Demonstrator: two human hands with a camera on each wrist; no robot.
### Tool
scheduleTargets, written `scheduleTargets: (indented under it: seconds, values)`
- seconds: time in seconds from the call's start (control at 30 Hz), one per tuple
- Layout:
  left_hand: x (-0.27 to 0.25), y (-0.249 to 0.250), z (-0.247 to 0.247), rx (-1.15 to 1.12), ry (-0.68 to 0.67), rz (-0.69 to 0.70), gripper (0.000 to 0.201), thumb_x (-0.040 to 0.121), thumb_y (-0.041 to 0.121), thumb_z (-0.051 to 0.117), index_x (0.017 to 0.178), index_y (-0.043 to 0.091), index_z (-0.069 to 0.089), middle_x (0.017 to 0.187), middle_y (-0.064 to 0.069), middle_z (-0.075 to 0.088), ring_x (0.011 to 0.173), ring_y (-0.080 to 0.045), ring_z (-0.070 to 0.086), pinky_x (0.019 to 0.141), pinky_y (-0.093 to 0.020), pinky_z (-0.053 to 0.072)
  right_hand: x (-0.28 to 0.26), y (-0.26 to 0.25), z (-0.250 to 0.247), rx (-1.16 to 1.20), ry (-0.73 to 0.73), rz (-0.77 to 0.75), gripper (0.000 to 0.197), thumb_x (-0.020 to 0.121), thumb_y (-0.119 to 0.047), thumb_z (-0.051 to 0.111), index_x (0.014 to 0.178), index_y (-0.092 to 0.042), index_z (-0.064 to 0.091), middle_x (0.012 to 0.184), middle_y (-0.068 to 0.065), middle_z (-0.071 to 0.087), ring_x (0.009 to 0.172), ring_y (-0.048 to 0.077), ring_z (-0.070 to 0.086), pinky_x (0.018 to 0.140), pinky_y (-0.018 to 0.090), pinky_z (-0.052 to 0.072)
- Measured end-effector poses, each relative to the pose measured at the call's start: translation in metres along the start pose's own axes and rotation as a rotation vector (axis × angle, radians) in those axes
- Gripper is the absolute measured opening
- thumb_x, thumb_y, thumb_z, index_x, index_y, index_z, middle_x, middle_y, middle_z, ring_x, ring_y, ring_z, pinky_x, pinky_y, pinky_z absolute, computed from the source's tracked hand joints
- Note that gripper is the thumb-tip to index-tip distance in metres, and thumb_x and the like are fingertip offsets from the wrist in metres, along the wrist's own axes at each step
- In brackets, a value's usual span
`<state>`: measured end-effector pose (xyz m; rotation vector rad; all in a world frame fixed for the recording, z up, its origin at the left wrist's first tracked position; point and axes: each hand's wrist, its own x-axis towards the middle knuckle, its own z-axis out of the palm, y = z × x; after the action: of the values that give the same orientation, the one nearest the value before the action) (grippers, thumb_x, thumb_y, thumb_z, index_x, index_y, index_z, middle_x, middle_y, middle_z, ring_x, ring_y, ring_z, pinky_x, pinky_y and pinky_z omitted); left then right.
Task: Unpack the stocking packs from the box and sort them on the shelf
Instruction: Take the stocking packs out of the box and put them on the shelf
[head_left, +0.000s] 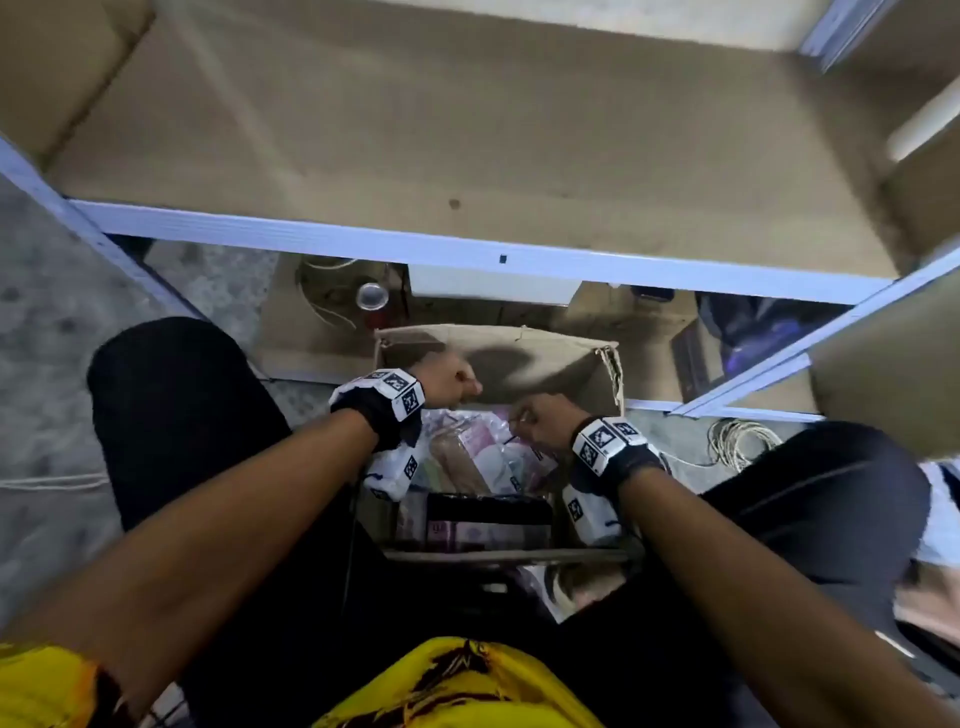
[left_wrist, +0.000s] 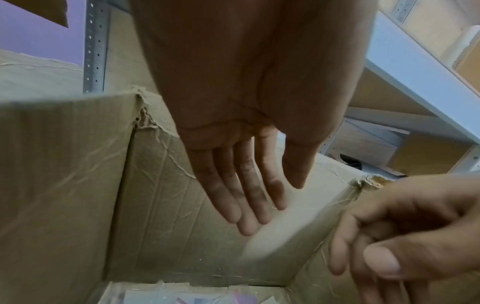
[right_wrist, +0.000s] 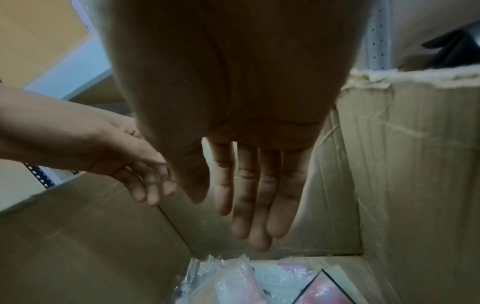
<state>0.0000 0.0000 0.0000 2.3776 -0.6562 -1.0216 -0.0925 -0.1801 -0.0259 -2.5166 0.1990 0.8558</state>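
both hands reach into the box (head_left: 498, 358), left hand (left_wrist: 241, 164) and right hand (right_wrist: 249, 185) flat-fingered, holding nothing; stocking packs (right_wrist: 249, 281) lie at its bottom (wrapped in plastic); next, probably, grasp one.

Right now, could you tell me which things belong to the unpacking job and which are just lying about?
Job:
cardboard box
stocking packs
shelf
left hand, right hand, both open over the box

Lying about:
can
coiled cord
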Motion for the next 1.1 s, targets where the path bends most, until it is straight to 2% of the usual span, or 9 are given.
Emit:
scheduleTargets:
  seconds: [0.13,0.2,0.27,0.33,0.5,0.63,0.87,1.0,1.1]
  values:
    - [0.009,-0.004,0.002,-0.002,-0.013,-0.04,0.029,0.096,0.031,0.061,0.099,0.006,0.076,0.092,-0.012,0.077,0.087,-0.023,0.072,0.086,-0.029,0.052,0.024,0.0,0.009,-0.095,-0.061,0.034,0.015,0.09,-0.029,0.058,0.09,-0.02,0.07,0.107,0.012,0.072,0.1,0.031,0.067,0.089,0.036,0.054]
    - [0.014,-0.004,0.003,0.013,-0.018,-0.035,0.031,0.096,0.033,0.061,0.097,0.006,0.076,0.093,-0.011,0.077,0.087,-0.024,0.071,0.088,-0.029,0.052,0.036,0.0,0.022,-0.229,-0.11,0.006,0.025,0.091,-0.029,0.053,0.108,-0.016,0.067,0.11,0.015,0.069,0.1,0.033,0.066,0.087,0.037,0.054]
    - [0.017,-0.004,0.003,0.016,-0.022,-0.034,0.032,0.096,0.034,0.06,0.097,0.006,0.075,0.097,-0.009,0.076,0.09,-0.025,0.07,0.09,-0.031,0.051,0.048,0.002,0.04,-0.282,-0.157,-0.001,0.05,0.091,-0.027,0.05,0.139,-0.019,0.045,0.122,0.017,0.063,0.109,0.035,0.062,0.089,0.038,0.052]
    - [0.019,-0.005,0.003,0.03,-0.012,-0.023,0.031,0.096,0.035,0.06,0.098,0.008,0.075,0.099,-0.007,0.076,0.094,-0.023,0.068,0.092,-0.032,0.051,0.056,0.003,0.058,-0.244,-0.191,0.048,0.067,0.088,-0.025,0.056,0.15,-0.019,0.028,0.131,0.017,0.059,0.117,0.036,0.058,0.096,0.042,0.049]
    - [0.021,-0.006,0.0,0.026,-0.001,0.006,0.027,0.096,0.034,0.06,0.099,0.012,0.076,0.11,-0.002,0.074,0.103,-0.018,0.066,0.095,-0.029,0.049,0.059,0.004,0.091,-0.387,-0.265,-0.06,0.036,0.093,-0.031,0.056,0.127,-0.021,0.059,0.135,0.006,0.058,0.124,0.03,0.056,0.102,0.045,0.047]
    - [0.021,-0.004,-0.003,0.067,-0.01,-0.005,0.03,0.096,0.037,0.058,0.1,0.013,0.075,0.106,-0.004,0.074,0.101,-0.021,0.066,0.095,-0.036,0.051,0.054,0.012,0.113,-0.532,-0.24,-0.171,0.083,0.078,-0.015,0.075,0.149,-0.008,0.033,0.152,0.011,0.037,0.141,0.027,0.036,0.116,0.042,0.034]
    - [0.021,-0.002,-0.004,0.133,-0.021,-0.062,0.029,0.097,0.039,0.056,0.101,0.016,0.075,0.1,-0.003,0.074,0.095,-0.02,0.067,0.088,-0.032,0.052,0.064,0.005,0.132,-0.5,-0.275,-0.125,0.038,0.102,-0.012,0.036,0.138,-0.011,0.047,0.139,0.014,0.051,0.127,0.034,0.052,0.105,0.044,0.044]
    - [0.022,-0.001,-0.003,0.17,-0.031,-0.092,0.029,0.096,0.042,0.056,0.102,0.02,0.075,0.1,0.0,0.074,0.096,-0.02,0.067,0.089,-0.034,0.053,0.063,0.003,0.139,-0.448,-0.214,-0.12,0.035,0.103,-0.011,0.032,0.133,-0.008,0.05,0.127,0.017,0.059,0.116,0.034,0.06,0.093,0.041,0.048]
    - [0.024,-0.001,-0.003,0.186,-0.038,-0.109,0.03,0.096,0.043,0.057,0.102,0.02,0.075,0.104,0.0,0.073,0.099,-0.022,0.066,0.092,-0.038,0.053,0.066,0.007,0.132,-0.402,-0.183,-0.09,0.033,0.099,-0.011,0.04,0.128,-0.006,0.056,0.13,0.016,0.058,0.121,0.033,0.057,0.1,0.041,0.045]
